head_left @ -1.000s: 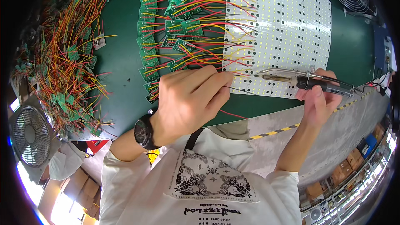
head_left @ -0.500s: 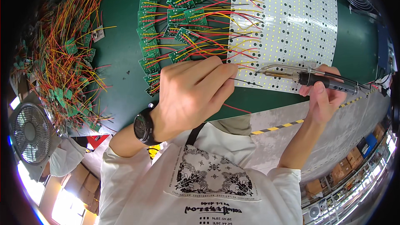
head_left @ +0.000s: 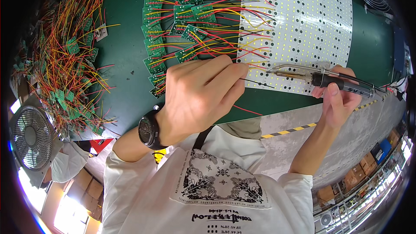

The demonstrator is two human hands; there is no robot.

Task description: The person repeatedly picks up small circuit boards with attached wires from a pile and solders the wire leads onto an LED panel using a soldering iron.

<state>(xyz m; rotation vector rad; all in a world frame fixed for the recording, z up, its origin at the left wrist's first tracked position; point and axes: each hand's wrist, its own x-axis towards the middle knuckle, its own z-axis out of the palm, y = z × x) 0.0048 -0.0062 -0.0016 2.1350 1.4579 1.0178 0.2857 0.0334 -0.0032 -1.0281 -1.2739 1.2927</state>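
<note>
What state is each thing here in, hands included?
Left hand: closed, pinching the black wire.
Right hand: closed around the soldering iron.
Black wire: visible end loose, pointing right.
Soldering iron: tip pointing left; heat cannot be told.
White sheet: lying on the green table.
Circuit boards: in overlapping rows.
Wire-and-board heap: tangled.
Wristwatch: strapped on.
Lower-left fan: upright.

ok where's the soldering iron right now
The soldering iron is right of centre in the head view, held in the right hand, its tip pointing left over the near part of the white sheet.
</note>
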